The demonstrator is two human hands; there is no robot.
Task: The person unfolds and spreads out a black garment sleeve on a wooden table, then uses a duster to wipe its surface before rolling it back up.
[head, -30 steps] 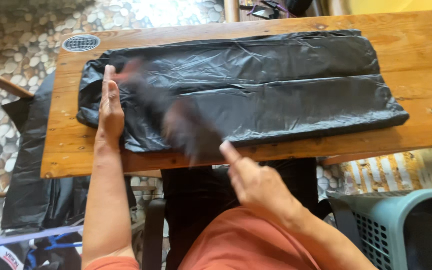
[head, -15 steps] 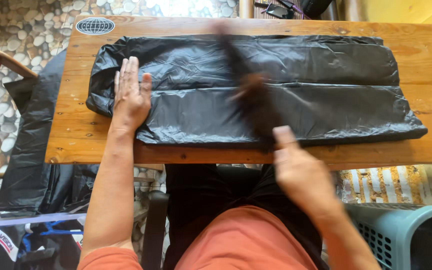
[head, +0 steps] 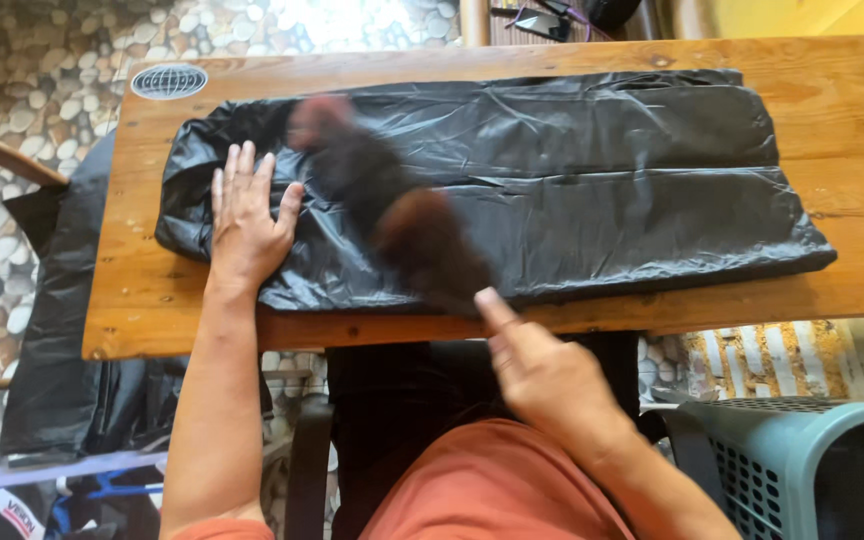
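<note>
The left hand (head: 247,220) lies flat and open, fingers spread, pressing the nine o'clock end of the black plastic bag (head: 552,180). The bag lies folded along the wooden table (head: 852,110). The right hand (head: 542,375), at six o'clock, grips a blurry dark brush (head: 402,215) that touches the bag.

A glossy black folded plastic bag (head: 552,180) lies over the warm orange-brown wooden table (head: 152,310) (knots and grain showing). The blurred object (head: 392,215) swept across it reads dark brown with a reddish tip. Below, a pale teal plastic lattice basket (head: 782,460); the pebble floor (head: 42,60) is mottled grey and cream.
</note>
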